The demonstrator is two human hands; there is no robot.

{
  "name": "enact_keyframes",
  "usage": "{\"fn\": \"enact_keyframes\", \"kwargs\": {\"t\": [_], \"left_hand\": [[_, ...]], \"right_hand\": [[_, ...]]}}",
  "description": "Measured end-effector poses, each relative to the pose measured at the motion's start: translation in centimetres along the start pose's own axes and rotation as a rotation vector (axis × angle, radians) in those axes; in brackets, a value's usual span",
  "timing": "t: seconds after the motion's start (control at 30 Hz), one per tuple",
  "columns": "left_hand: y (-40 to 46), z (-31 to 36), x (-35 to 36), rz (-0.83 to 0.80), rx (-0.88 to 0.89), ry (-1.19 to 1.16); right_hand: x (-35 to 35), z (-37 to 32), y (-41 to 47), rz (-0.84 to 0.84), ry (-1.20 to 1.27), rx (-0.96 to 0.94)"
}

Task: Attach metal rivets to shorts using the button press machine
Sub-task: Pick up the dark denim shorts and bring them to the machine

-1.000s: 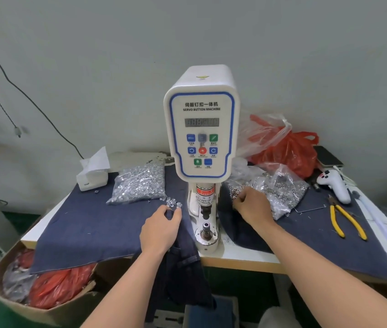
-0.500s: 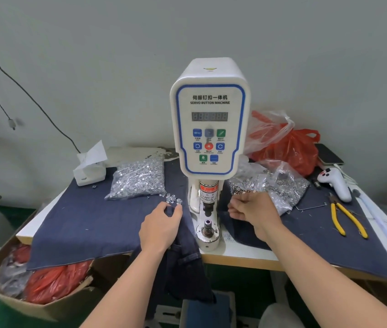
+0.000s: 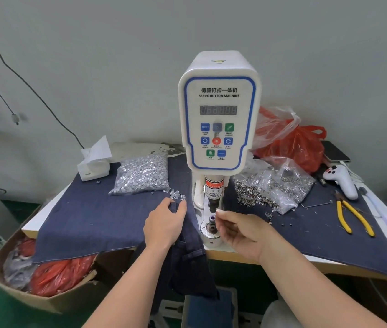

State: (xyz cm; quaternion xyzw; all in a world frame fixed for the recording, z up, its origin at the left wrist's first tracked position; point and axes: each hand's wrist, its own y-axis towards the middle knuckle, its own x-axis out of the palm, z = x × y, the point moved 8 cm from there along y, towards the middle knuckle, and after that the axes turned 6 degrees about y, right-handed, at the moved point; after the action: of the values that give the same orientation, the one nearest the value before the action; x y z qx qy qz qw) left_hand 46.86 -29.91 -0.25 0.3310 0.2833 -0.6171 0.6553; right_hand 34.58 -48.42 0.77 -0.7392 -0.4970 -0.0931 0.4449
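The white servo button machine (image 3: 219,110) stands at the table's middle, its punch (image 3: 212,205) above the lower die (image 3: 212,218). Dark denim shorts (image 3: 192,259) hang over the table's front edge just left of the die. My left hand (image 3: 164,223) pinches the shorts' top edge beside a few loose rivets (image 3: 177,194). My right hand (image 3: 242,230) has its fingertips pinched together right at the die, apparently on a small rivet part that is mostly hidden.
A clear bag of silver rivets (image 3: 143,174) lies at the left, an open bag of ring parts (image 3: 275,185) at the right. Yellow pliers (image 3: 353,216), a white controller (image 3: 340,179), a tissue box (image 3: 94,162) and a red plastic bag (image 3: 294,143) lie around. A cardboard box (image 3: 46,301) sits below left.
My right hand left the ring-part bag and moved left and down to the lower die. My left hand stayed on the shorts. The camera came closer.
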Motion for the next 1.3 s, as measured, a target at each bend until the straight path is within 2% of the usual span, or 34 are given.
{"fn": "enact_keyframes", "kwargs": {"t": [0.3,0.87,1.07,1.13,1.2,1.27,1.3], "left_hand": [[0.0,0.2,-0.1,0.0,-0.001,0.001],[-0.3,0.1,-0.1,-0.01,0.001,-0.015],[-2.1,0.9,-2.3,-0.132,0.05,-0.142],[-4.3,0.7,-3.3,-0.198,0.085,-0.207],[-6.7,1.1,-3.5,-0.332,0.092,-0.412],[-8.4,2.3,-3.3,-0.466,0.06,-0.666],[-8.7,2.8,-3.1,-0.505,0.037,-0.76]], "right_hand": [[1.2,1.5,-0.3,-0.071,0.198,0.131],[2.2,1.6,-0.8,-0.074,0.296,0.133],[1.1,1.3,-1.9,-0.105,0.242,0.047],[-0.5,1.2,-2.5,-0.058,0.087,-0.081],[-1.4,1.0,-3.6,-0.024,-0.399,-0.317],[-0.2,1.7,-5.1,-0.136,-0.921,-0.515],[0.6,2.3,-5.7,-0.235,-1.066,-0.539]]}}
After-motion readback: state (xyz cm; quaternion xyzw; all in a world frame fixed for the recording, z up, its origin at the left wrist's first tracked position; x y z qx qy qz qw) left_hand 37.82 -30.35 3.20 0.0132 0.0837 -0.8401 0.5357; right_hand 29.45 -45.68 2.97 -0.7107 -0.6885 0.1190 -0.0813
